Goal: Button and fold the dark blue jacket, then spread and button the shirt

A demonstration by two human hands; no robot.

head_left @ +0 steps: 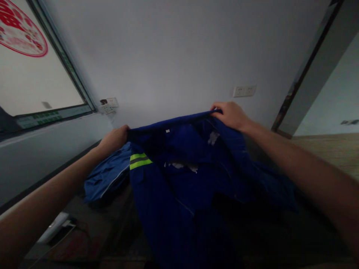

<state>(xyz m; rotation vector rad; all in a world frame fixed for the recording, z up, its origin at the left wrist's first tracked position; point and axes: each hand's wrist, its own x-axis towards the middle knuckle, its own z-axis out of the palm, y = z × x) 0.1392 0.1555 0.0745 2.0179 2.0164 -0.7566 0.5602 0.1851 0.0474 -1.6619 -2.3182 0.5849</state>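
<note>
Facing a pale far wall (174, 67), left hand (116, 136) and right hand (230, 114) pinch a blue jacket (153, 186) hanging between them, seemingly spreading it; the next move likely calls for even tension.

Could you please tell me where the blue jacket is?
In the head view, the blue jacket is at lower centre, its top edge held by the left hand and right hand.
</note>
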